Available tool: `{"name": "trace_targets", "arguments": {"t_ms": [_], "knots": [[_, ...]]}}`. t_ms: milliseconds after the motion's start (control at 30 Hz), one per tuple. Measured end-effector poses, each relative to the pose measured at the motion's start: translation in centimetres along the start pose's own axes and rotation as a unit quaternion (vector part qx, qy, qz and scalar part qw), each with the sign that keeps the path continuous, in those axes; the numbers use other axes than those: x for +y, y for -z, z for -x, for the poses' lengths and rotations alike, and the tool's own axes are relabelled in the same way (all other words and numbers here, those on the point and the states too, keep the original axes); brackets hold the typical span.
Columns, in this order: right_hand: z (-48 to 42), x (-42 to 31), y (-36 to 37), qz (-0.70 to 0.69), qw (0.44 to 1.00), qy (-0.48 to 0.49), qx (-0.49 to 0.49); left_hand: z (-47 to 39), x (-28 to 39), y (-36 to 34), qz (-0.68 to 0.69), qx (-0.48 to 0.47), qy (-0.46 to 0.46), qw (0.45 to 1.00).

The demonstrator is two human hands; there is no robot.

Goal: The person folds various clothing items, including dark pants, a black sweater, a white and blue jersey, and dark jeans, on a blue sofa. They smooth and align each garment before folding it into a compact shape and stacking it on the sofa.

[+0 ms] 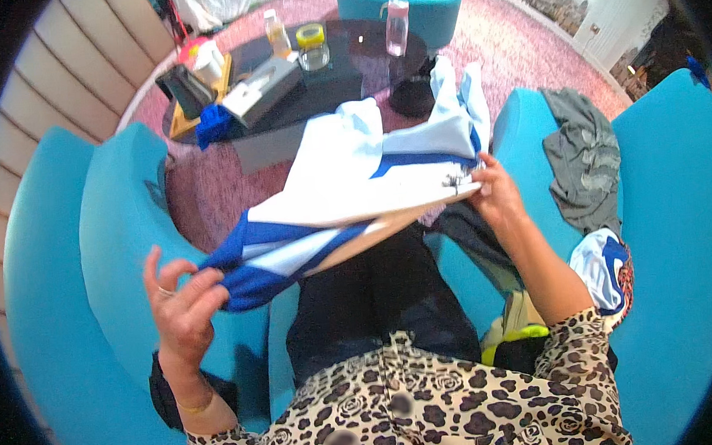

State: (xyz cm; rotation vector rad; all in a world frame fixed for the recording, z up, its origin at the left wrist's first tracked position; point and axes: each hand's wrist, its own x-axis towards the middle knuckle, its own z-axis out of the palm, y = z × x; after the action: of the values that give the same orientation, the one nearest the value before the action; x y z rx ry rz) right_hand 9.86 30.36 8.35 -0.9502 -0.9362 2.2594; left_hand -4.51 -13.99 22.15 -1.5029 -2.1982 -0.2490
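A white and blue garment point(335, 184) is stretched in the air above my lap, between my two hands. My left hand point(186, 294) pinches its blue edge at the lower left, with the index finger raised. At the upper right, my right hand point(494, 189) grips the white edge beside a small dark print. Pale parts of the cloth hang away from me towards the table, and a beige strip runs along the near edge.
A dark oval table point(347, 82) ahead bears bottles, yellow tape, a grey box point(268, 87) and a blue cloth point(213, 125). A turquoise sofa point(666, 203) curves around me. On its right side lie a grey garment point(584, 159) and a white and blue cloth point(597, 269). A turquoise pouf point(400, 2) stands beyond.
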Motion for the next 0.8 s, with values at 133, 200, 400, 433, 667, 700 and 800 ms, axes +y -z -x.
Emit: {"name": "trace_targets", "arguments": {"t_ms": [133, 200, 400, 433, 667, 700, 800], "knots": [[5.5, 6.4, 7.2, 0.138, 0.977, -0.164, 0.021, 7.0, 3.2, -0.5, 0.313, -0.375, 0.053, 0.871], [5.4, 8.8, 10.6, 0.257, 0.938, -0.230, 0.027, 7.2, 3.6, -0.8, 0.427, -0.516, 0.132, 0.731], [0.5, 5.5, 6.3, 0.378, 0.923, -0.055, -0.044, 6.4, 8.3, -11.6, 0.332, -0.190, 0.133, 0.914], [-0.1, 4.4, 5.1, 0.362, 0.931, -0.017, -0.043, 7.4, 9.0, -13.4, 0.302, -0.231, 0.129, 0.916], [-1.8, 2.8, 0.0, 0.252, 0.958, 0.097, -0.094, 8.1, 10.8, -15.7, 0.321, -0.159, 0.347, 0.867], [-2.1, 2.8, -0.2, 0.236, 0.961, 0.110, -0.089, 7.3, 11.0, -14.7, 0.264, -0.112, 0.291, 0.913], [-2.8, 3.0, 0.7, 0.199, 0.964, 0.167, -0.056, 3.9, 12.2, -10.8, 0.152, 0.037, 0.128, 0.979]]}}
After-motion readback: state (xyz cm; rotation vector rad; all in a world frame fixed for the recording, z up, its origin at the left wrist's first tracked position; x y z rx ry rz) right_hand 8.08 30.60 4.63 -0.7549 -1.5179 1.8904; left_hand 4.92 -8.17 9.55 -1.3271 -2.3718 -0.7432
